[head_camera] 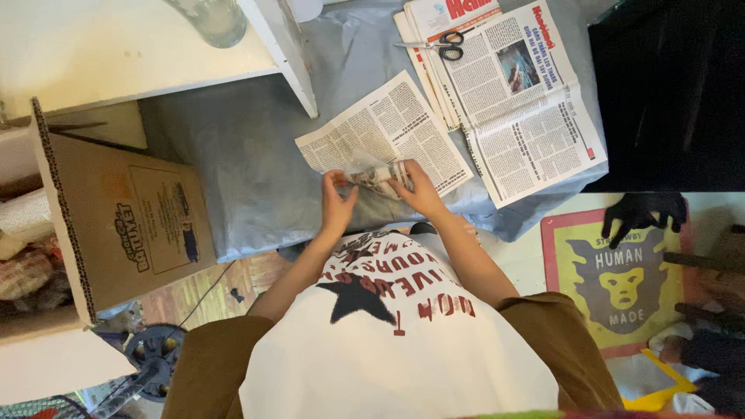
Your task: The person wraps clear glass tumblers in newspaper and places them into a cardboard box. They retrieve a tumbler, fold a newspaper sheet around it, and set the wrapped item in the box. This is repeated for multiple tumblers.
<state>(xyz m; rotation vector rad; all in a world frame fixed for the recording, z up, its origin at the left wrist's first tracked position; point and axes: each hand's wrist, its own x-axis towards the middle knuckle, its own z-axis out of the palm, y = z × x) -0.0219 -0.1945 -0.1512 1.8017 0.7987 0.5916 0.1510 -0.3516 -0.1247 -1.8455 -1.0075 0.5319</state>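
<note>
My left hand (pixel 337 200) and my right hand (pixel 419 190) both grip a small bundle wrapped in newspaper (pixel 378 175), held just above a grey sheet (pixel 248 155). What is inside the wrapping is hidden. The bundle lies over the near edge of a loose newspaper page (pixel 388 128) spread on the sheet. My arms reach forward from a white printed shirt.
A stack of opened newspapers (pixel 520 101) lies at the back right with scissors (pixel 442 45) on top. An open cardboard box (pixel 116 217) stands at the left under a white table (pixel 116 54). A yellow printed mat (pixel 621 279) lies at the right, a fan (pixel 155 353) bottom left.
</note>
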